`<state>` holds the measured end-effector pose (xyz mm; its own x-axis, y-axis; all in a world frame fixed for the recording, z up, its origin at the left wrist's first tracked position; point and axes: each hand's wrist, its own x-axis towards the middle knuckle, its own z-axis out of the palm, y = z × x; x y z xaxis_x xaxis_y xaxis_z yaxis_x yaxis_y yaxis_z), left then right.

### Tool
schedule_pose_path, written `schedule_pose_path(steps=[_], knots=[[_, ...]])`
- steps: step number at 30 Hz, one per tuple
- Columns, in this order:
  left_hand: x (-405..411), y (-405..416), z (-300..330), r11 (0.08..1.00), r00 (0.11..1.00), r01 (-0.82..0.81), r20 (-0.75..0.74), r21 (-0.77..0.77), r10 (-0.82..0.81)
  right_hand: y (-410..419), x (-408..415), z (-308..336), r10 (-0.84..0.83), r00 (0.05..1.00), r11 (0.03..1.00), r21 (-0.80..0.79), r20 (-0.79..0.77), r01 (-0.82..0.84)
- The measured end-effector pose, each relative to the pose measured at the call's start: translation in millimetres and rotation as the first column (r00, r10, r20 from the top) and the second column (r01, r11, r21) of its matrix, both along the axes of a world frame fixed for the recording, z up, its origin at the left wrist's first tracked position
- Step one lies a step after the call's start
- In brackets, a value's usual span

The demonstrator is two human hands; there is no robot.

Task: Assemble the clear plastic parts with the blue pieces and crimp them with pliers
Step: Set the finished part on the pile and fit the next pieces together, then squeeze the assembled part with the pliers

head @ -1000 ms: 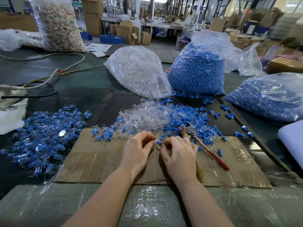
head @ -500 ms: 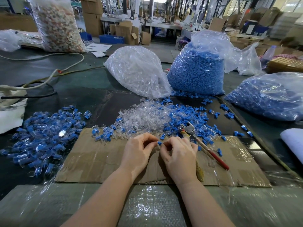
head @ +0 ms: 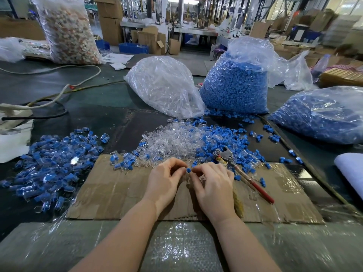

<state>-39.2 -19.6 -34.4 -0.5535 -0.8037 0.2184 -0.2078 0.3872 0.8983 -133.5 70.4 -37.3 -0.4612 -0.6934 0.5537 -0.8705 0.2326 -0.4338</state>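
Note:
My left hand (head: pixel 165 179) and my right hand (head: pixel 213 185) meet fingertip to fingertip over a cardboard sheet (head: pixel 117 193). Between the fingertips sits one small blue piece (head: pixel 188 170); a clear part shows faintly under my right fingers. Just beyond lies a heap of loose clear plastic parts (head: pixel 172 140), mixed on its right with loose blue pieces (head: pixel 222 138). The pliers (head: pixel 227 157), with metal jaws and red handles, lie on the cardboard to the right of my right hand, untouched. A pile of assembled blue-and-clear parts (head: pixel 55 165) lies at the left.
Behind the heaps stand a bag of clear parts (head: pixel 163 85) and a bag of blue pieces (head: pixel 235 85); another blue-filled bag (head: pixel 322 114) lies at the right. Cables (head: pixel 49 99) run across the dark table at the left. A white pad (head: pixel 351 169) sits at the right edge.
My hands have stayed together over the cardboard with small finger movements. The blue piece now shows plainly between the fingertips. The pliers have not moved.

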Motion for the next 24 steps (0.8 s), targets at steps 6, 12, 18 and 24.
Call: schedule_pose_path(steps=[6,12,18,24], knots=[[0.4,-0.1,1.4,1.000,1.000,0.018,0.013,-0.009,-0.018,0.3,-0.8,1.6,0.045,0.998,0.999,0.028,0.039,-0.046],[0.4,1.2,3.1,1.000,1.000,0.025,0.008,-0.015,-0.024,-1.0,-2.2,2.5,0.052,0.997,0.998,0.040,0.053,-0.054],[-0.4,1.6,2.1,0.999,1.000,0.021,-0.024,0.027,-0.020,-0.1,-2.4,1.8,0.053,0.997,0.997,0.052,0.049,-0.055],[-1.1,1.2,1.0,0.999,0.999,0.011,-0.032,0.048,-0.009,-0.5,-1.2,3.4,0.052,0.997,0.998,0.036,0.052,-0.054]])
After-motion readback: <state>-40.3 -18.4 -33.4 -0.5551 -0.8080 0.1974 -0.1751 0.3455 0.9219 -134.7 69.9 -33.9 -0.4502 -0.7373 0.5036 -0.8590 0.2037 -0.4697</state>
